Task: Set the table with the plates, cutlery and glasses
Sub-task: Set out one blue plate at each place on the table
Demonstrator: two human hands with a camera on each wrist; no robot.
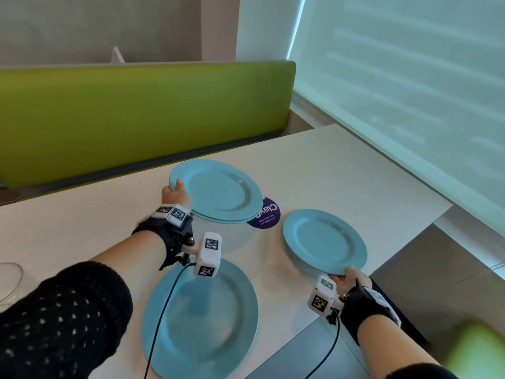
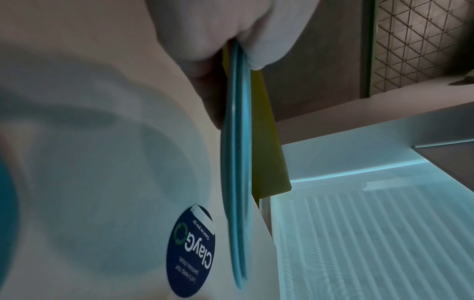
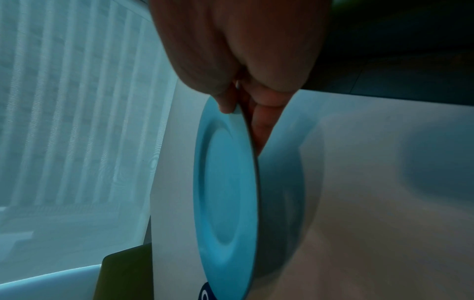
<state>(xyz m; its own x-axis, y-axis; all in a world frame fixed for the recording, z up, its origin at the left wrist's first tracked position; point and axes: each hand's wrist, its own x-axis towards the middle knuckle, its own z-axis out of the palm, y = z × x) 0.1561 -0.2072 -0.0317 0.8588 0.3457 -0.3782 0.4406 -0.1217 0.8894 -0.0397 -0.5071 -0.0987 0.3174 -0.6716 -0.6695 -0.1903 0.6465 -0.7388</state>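
My left hand point(image 1: 176, 194) grips the near-left rim of a small stack of blue plates point(image 1: 218, 191), held just above the white table point(image 1: 314, 170). In the left wrist view the stack of plates point(image 2: 237, 182) shows edge-on, pinched between thumb and fingers point(image 2: 200, 48). My right hand point(image 1: 348, 279) pinches the near rim of a single blue plate point(image 1: 325, 240) at the table's right side, thumb on top. The right wrist view shows that plate point(image 3: 225, 192) tilted a little above the table, fingers point(image 3: 261, 125) underneath. A third blue plate point(image 1: 202, 318) lies flat near the front edge.
A round dark blue sticker point(image 1: 266, 214) sits on the table between the plates. A green bench back point(image 1: 136, 113) runs behind the table. A window blind point(image 1: 410, 91) closes the right side. Clear glass point(image 1: 9, 280) shows at the far left edge. The table's right edge drops to grey floor point(image 1: 437, 269).
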